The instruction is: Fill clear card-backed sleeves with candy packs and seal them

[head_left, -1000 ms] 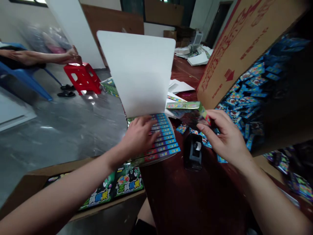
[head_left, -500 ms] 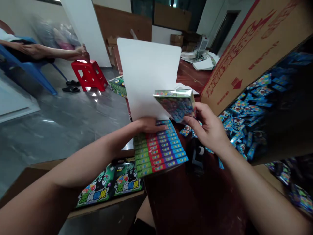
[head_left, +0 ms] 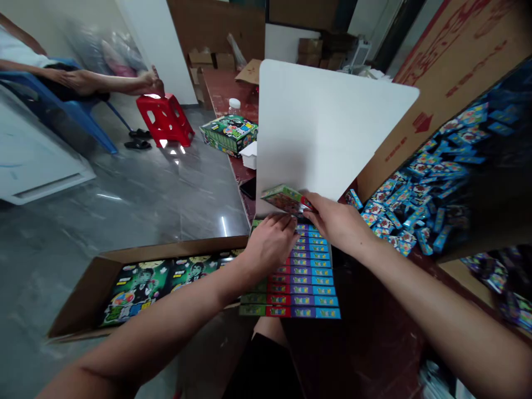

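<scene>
An opened display box stands in front of me, its white lid (head_left: pixel 320 122) raised at the back. Inside, rows of small candy boxes (head_left: pixel 303 289) show green, red, purple and blue ends. My left hand (head_left: pixel 272 238) lies over the back rows at the left, its fingers bent round the boxes there; its fingertips are partly hidden. Just above the back rows, my right hand (head_left: pixel 334 219) pinches a tilted stack of small candy boxes (head_left: pixel 285 198) with a green and red edge, close to the left fingers and the lid.
At left, an open carton (head_left: pixel 75 302) holds green printed boxes. A large carton (head_left: pixel 432 111) with blue packets (head_left: pixel 415 194) lies at right. On the table are a green display box (head_left: pixel 230 132), a white-capped bottle (head_left: pixel 234 105) and a phone (head_left: pixel 248 188). Another person sits beyond a red stool (head_left: pixel 164 119).
My right hand has lowered its boxes towards the back rows and turned them. My left hand's fingers have curled more. The view has shifted, and the lid appears further right.
</scene>
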A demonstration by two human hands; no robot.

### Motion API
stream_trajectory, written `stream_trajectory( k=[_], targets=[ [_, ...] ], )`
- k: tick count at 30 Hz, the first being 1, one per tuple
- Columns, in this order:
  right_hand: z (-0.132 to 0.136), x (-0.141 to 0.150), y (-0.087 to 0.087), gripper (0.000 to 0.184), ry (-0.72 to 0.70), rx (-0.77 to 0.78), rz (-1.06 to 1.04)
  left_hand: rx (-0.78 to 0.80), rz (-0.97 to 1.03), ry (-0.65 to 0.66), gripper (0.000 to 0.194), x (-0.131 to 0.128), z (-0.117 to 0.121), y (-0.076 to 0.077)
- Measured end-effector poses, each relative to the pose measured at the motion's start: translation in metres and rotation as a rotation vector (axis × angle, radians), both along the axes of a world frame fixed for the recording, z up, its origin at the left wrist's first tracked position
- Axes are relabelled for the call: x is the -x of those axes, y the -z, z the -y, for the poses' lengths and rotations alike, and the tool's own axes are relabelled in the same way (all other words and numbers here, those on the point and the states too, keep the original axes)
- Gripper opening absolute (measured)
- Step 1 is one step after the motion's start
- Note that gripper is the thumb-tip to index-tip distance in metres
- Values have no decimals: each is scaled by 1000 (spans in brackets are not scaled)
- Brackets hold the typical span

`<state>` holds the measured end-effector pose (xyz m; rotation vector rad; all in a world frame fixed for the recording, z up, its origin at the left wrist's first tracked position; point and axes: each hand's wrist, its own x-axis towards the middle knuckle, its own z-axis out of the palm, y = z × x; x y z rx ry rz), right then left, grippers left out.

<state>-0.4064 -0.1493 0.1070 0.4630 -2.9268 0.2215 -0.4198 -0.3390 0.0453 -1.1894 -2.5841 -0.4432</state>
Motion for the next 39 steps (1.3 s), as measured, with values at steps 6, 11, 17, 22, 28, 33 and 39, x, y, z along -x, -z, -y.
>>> stream_trajectory(
  k=[6, 11, 17, 22, 28, 33, 39],
  targets=[
    [23, 17, -17, 26, 0, -241, 116, -420, 79, -79, 23, -20, 48, 0],
    [40, 28, -11, 28, -76, -351, 207, -1041, 560, -252, 45, 25, 61, 20],
    [47, 22, 2, 29, -134, -236, 139, -1299, 1037, -144, 42, 51, 27, 50],
    [49, 16, 4, 29, -158, -166, 110, -1322, 1066, -37, 33, 45, 35, 53],
    [41, 23, 14, 31, -180, -27, 143, -1393, 1092, -3, 34, 41, 37, 50],
    [18, -4, 28, 40, -147, 113, 2, -1355, 1065, -141, 24, 43, 34, 48],
    [17, -38, 53, 59, 51, 94, 7, -1299, 1069, -191, 29, 46, 28, 51]
  ],
)
